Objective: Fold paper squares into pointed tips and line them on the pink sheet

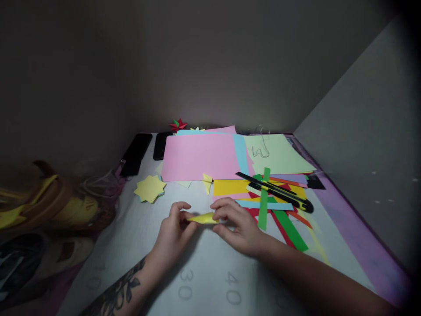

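A small folded piece of yellow paper [203, 218] is held level between my two hands, just above the white mat [207, 263]. My left hand [174, 228] pinches its pointed left end between thumb and fingers. At the wider right end, the thumb and fingers of my right hand [238, 224] close on the paper. Just beyond lies another small folded yellow paper piece [207, 183]. Off to the left sits a yellow paper star [150, 189] with many points, with a bluish layer peeking out under it.
Pink paper sheets [200, 158] and pale green sheets [276, 153] lie at the back, with a bent wire on the green. A black and yellow utility knife [279, 191] rests on coloured paper strips [289, 228]. A red and green paper star [178, 125] and dark phones [137, 149] are farther off.
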The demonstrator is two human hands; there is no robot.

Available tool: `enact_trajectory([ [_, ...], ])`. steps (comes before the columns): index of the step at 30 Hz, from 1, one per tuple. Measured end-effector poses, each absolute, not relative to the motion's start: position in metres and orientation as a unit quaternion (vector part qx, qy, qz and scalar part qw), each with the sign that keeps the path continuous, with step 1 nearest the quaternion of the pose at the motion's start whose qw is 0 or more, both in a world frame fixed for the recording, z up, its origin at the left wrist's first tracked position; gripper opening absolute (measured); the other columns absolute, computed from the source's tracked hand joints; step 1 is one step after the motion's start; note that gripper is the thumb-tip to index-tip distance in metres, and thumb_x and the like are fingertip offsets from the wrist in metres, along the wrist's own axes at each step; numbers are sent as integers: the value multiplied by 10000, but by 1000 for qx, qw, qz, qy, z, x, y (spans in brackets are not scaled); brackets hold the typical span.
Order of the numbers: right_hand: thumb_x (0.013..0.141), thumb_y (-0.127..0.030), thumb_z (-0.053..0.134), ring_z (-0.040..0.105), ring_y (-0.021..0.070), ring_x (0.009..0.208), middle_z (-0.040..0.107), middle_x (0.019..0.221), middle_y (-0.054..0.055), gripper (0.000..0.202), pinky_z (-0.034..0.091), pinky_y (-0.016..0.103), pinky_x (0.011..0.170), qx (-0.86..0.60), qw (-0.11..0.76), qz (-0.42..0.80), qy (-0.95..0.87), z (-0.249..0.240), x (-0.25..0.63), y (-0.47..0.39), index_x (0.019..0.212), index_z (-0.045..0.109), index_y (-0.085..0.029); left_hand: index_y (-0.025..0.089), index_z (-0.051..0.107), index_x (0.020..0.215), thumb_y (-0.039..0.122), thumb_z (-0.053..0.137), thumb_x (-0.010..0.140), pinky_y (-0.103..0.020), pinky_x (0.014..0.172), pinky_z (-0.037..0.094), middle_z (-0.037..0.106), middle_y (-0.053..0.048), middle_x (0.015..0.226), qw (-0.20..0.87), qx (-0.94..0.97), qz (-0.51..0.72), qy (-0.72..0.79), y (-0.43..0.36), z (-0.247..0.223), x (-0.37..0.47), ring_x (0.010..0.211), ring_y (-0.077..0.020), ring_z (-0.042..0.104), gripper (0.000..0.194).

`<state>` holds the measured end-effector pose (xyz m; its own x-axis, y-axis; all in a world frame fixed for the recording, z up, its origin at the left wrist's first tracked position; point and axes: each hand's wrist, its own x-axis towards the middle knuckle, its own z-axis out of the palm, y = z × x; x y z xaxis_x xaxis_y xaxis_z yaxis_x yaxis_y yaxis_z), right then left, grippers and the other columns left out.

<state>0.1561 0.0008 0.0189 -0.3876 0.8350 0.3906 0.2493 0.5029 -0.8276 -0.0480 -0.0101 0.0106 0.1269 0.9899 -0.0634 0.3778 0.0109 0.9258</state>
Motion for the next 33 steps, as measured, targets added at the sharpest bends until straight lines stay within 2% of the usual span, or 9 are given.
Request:
enact_trajectory([
  [5, 791, -165, 630, 598, 175, 851, 607, 979, 74, 127, 500, 265, 618, -371, 418, 363, -745, 18, 154, 2, 858, 536, -218, 213, 433, 1027, 192, 555, 793, -247, 611, 454, 642, 27, 738, 400, 639, 334, 566, -10, 10, -51, 657, -141, 620, 265],
  [13, 811, -211, 651, 640, 202, 925, 658, 1017, 95, 127, 544, 334, 761, -341, 421, 245, -804, 9, 157, -1, 919, 585, -212, 211, 442, 1057, 207, 543, 822, -238, 611, 429, 600, 39, 726, 404, 645, 329, 559, -10, 9, -51, 645, -126, 582, 256],
  [15, 841, -155, 591, 644, 189, 927, 662, 1045, 92, 121, 544, 331, 791, -329, 411, 224, -820, 7, 158, 0, 944, 607, -217, 209, 442, 1078, 237, 591, 807, -246, 636, 436, 610, 29, 752, 429, 649, 330, 535, -10, 12, -51, 678, -133, 591, 310],
  [18, 841, -49, 481, 640, 163, 928, 673, 1023, 74, 253, 542, 305, 798, -307, 405, 216, -834, 5, 157, 2, 968, 621, -218, 201, 430, 1129, 281, 621, 796, -258, 676, 453, 645, -8, 842, 496, 646, 327, 478, -10, 19, -50, 749, -148, 605, 392],
  [23, 806, 3, 454, 606, 160, 951, 663, 1027, 64, 302, 520, 306, 814, -283, 398, 209, -847, 6, 157, 5, 947, 621, -206, 197, 496, 1060, 244, 487, 863, -214, 543, 375, 586, 41, 687, 510, 650, 259, 500, -10, 21, -50, 574, -104, 500, 203],
  [27, 827, -43, 521, 534, 232, 1032, 618, 1138, 101, 206, 450, 404, 874, -296, 369, 68, -879, 11, 152, 3, 912, 635, -191, 209, 454, 968, 190, 510, 812, -197, 509, 332, 526, 85, 610, 481, 629, 282, 541, -6, 15, -51, 523, -89, 442, 166],
  [30, 866, -78, 527, 536, 207, 872, 654, 970, 66, 159, 406, 366, 749, -275, 320, -35, -906, 14, 143, 2, 875, 640, -190, 220, 415, 921, 175, 517, 788, -187, 483, 310, 486, 108, 564, 472, 600, 308, 567, -1, 12, -54, 489, -86, 415, 173],
  [33, 889, -83, 491, 478, 169, 675, 612, 737, 29, 195, 322, 325, 611, -242, 261, -74, -931, 12, 135, 7, 786, 630, -175, 224, 404, 904, 166, 517, 784, -186, 486, 328, 498, 104, 575, 456, 590, 326, 581, 4, 9, -61, 498, -92, 453, 174],
])
